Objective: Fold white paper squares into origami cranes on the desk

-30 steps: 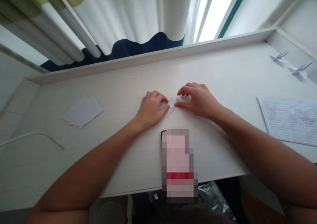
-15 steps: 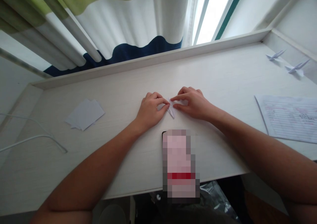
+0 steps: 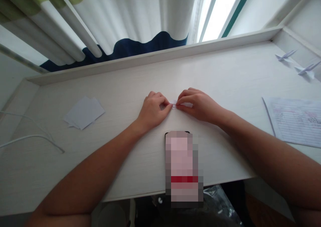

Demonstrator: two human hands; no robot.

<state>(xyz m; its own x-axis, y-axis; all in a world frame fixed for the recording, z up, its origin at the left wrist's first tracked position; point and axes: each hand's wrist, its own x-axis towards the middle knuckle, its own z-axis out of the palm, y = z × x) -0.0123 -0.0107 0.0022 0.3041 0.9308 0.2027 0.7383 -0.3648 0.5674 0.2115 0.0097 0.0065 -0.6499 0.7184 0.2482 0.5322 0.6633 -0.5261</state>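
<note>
My left hand (image 3: 152, 109) and my right hand (image 3: 198, 103) meet at the middle of a white desk (image 3: 125, 153). Both pinch a small folded white paper piece (image 3: 174, 104), which lies flat on the desk between thumb and forefinger tips. Most of the paper is hidden under my fingers; only a sliver shows between the hands and under my right fingers. Just in front of my hands, a phone (image 3: 183, 166) lies near the desk's front edge.
A small stack of white paper squares (image 3: 84, 112) lies at the left. A white cable (image 3: 32, 138) curves at the far left. A lined written sheet (image 3: 296, 120) sits at the right, and two folded paper cranes (image 3: 296, 61) rest at the far right. A curtain hangs behind the desk's raised back rim.
The paper flap that stuck out below my fingers a second ago is now folded flat. My fingertips have closed together over it.
</note>
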